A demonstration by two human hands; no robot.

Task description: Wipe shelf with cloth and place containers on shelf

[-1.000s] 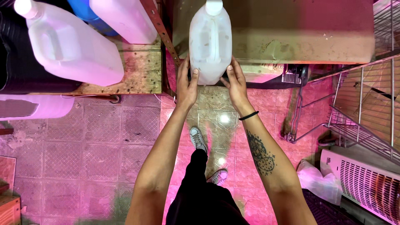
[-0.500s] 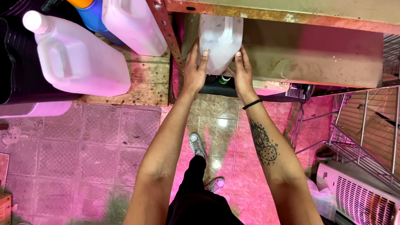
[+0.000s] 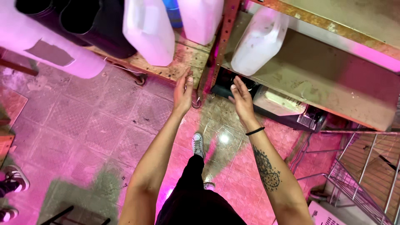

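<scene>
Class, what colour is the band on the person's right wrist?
Black; the wristband shows clearly in the head view, just below the right hand.

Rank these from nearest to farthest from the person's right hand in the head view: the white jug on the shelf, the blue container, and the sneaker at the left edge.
From the right hand:
1. White jug, on the shelf just above the hand.
2. Blue container, up and left, behind other jugs.
3. Sneaker, far left on the floor.

Strong pink light tints everything, glare shines off the wet floor tiles (image 3: 225,139), edges bend, and focus is slightly soft.
</scene>
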